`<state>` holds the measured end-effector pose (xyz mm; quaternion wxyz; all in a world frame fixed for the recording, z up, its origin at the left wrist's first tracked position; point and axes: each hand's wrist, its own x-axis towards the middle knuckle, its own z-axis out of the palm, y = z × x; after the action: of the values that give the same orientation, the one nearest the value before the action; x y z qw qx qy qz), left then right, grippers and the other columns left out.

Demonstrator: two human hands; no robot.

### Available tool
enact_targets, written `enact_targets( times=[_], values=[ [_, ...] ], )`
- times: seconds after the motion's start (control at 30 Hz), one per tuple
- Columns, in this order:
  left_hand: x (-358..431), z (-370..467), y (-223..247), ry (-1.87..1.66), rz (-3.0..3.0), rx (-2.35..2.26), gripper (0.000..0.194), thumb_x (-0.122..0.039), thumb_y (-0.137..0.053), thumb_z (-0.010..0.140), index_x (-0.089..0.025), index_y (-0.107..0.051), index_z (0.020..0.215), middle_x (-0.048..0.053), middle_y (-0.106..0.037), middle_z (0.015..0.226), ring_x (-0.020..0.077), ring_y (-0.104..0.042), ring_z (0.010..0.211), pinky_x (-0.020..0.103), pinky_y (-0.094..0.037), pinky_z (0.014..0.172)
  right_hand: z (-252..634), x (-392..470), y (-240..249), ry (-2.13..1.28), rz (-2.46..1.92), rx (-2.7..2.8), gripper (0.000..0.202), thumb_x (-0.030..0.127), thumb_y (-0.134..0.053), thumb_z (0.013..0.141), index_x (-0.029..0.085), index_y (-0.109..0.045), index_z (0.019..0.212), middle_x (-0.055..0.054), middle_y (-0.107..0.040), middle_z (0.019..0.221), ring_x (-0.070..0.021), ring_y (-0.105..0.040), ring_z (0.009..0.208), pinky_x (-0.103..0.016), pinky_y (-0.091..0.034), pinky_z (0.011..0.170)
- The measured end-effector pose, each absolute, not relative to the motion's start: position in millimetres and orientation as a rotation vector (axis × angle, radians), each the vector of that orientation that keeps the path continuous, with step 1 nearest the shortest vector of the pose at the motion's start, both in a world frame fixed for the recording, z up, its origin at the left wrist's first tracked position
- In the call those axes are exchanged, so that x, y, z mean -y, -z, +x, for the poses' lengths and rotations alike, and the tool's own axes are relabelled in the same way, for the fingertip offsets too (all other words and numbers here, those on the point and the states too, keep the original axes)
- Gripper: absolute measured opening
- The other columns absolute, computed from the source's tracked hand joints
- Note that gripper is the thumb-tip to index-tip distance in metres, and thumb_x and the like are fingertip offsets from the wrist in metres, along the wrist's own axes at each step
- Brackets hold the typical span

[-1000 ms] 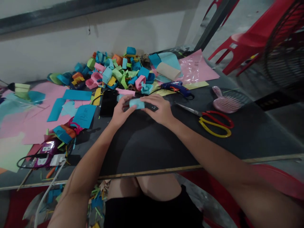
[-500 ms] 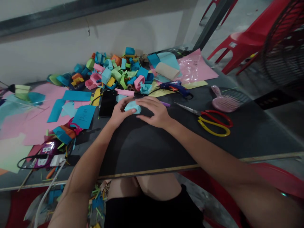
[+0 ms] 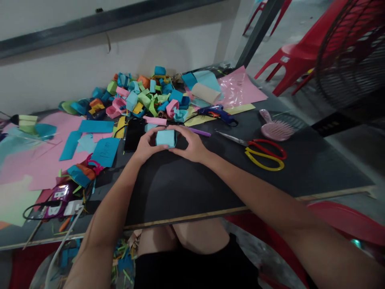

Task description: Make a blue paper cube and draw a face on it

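Note:
A small light-blue folded paper box [image 3: 166, 138] is held between both hands, just above the dark tabletop. My left hand [image 3: 148, 143] grips its left side, thumb along the near edge. On the other side my right hand [image 3: 190, 142] has its fingers over the far edge and its thumb at the near right corner. Behind the left hand lies a black phone [image 3: 134, 134]. A purple strip [image 3: 198, 131] lies beyond the right hand, close to its fingers.
Many coloured paper pieces [image 3: 144, 96] are heaped against the wall. To the right lie a glue gun [image 3: 219, 114], scissors [image 3: 255, 151] and a pink hairbrush [image 3: 276, 129]. Paper sheets [image 3: 36, 160] and a purple device [image 3: 58, 196] cover the left. A fan [image 3: 351, 56] stands at right.
The paper box has been turned so a flat face shows toward me. My right hand has closed in on its right side; before, its thumb was apart from the box.

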<state>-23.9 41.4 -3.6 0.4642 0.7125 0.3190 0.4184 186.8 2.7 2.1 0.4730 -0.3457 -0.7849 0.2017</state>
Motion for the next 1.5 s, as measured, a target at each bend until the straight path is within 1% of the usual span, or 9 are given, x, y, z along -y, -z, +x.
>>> enact_targets(
  times=[0.2,0.43,0.7,0.93,1.07,1.17,1.27,1.4,1.5],
  values=[
    [-40,-29,-5,-0.945,1.904,-0.757,0.079,-0.042,-0.090,0.054,-0.019,-0.061,0.124,0.014,-0.062,0.130,0.0299,-0.058,0.121,0.042,-0.048,0.100,186,-4,4,-0.529,-0.859,1.965,0.067,0.042,-0.068,0.079,0.023,-0.044,0.139,-0.013,-0.055,0.139,-0.0305,-0.054,0.126,-0.049,-0.048,0.099],
    [-38,-27,-8,-0.925,1.732,-0.868,0.054,-0.055,-0.069,0.077,-0.019,-0.065,0.117,0.011,-0.069,0.116,0.0255,-0.066,0.107,0.039,-0.053,0.091,199,-7,-4,-0.313,-0.964,2.131,0.053,0.050,-0.057,0.087,0.020,-0.054,0.131,-0.011,-0.058,0.134,-0.0264,-0.053,0.125,-0.044,-0.041,0.106],
    [-35,-11,2,-0.835,1.791,-1.115,0.036,-0.049,-0.063,0.082,-0.017,-0.072,0.094,0.006,-0.074,0.086,0.0190,-0.068,0.083,0.032,-0.053,0.079,215,-19,-3,0.105,-1.682,2.246,0.036,0.027,-0.049,0.092,0.010,-0.060,0.122,-0.017,-0.065,0.118,-0.0328,-0.053,0.112,-0.044,-0.041,0.090],
    [-24,-7,-15,-0.823,2.069,-0.928,0.034,-0.041,-0.064,0.084,-0.020,-0.068,0.112,0.008,-0.071,0.114,0.0226,-0.065,0.107,0.035,-0.051,0.090,203,-13,-5,0.159,-1.731,2.278,0.033,0.016,-0.042,0.094,0.012,-0.062,0.120,-0.017,-0.064,0.111,-0.0301,-0.057,0.102,-0.040,-0.042,0.083],
    [-15,-4,-26,-0.457,2.209,-0.549,0.071,-0.044,-0.084,0.062,-0.023,-0.061,0.126,0.008,-0.064,0.130,0.0267,-0.058,0.122,0.036,-0.046,0.101,202,-12,-7,-0.051,-1.714,2.149,0.044,0.020,-0.037,0.097,0.019,-0.049,0.139,-0.015,-0.064,0.113,-0.0262,-0.062,0.090,-0.036,-0.044,0.076],
    [-11,5,-20,-0.456,2.287,-0.701,0.063,-0.045,-0.081,0.066,-0.023,-0.063,0.122,0.008,-0.068,0.122,0.0252,-0.063,0.113,0.037,-0.046,0.102,201,-12,-8,-0.279,-1.546,2.024,0.045,0.018,-0.037,0.095,0.024,-0.052,0.138,-0.010,-0.066,0.101,-0.0227,-0.061,0.086,-0.034,-0.045,0.075],
    [-11,12,-8,-0.696,2.253,-1.160,0.054,-0.045,-0.076,0.072,-0.018,-0.062,0.118,0.010,-0.067,0.119,0.0270,-0.063,0.111,0.042,-0.047,0.100,200,-15,-7,-0.524,-1.242,1.779,0.032,0.022,-0.041,0.093,0.022,-0.068,0.111,-0.006,-0.065,0.087,-0.0165,-0.059,0.076,-0.031,-0.046,0.073],
    [-14,14,1,-0.945,2.172,-1.334,0.046,-0.044,-0.064,0.084,-0.016,-0.058,0.120,0.013,-0.064,0.122,0.0281,-0.057,0.118,0.045,-0.043,0.104,201,-21,-7,-1.087,-0.932,1.281,0.023,0.032,-0.047,0.087,0.019,-0.067,0.093,-0.001,-0.062,0.073,-0.0109,-0.054,0.054,-0.026,-0.045,0.055],
    [-16,11,0,-0.951,2.202,-1.206,0.062,-0.050,-0.072,0.075,-0.018,-0.054,0.125,0.014,-0.058,0.131,0.0296,-0.053,0.124,0.046,-0.040,0.106,205,-25,-8,-1.373,-0.799,1.048,0.026,0.032,-0.045,0.083,0.020,-0.064,0.096,-0.005,-0.070,0.085,-0.0164,-0.067,0.075,-0.029,-0.052,0.064]
  ],
)
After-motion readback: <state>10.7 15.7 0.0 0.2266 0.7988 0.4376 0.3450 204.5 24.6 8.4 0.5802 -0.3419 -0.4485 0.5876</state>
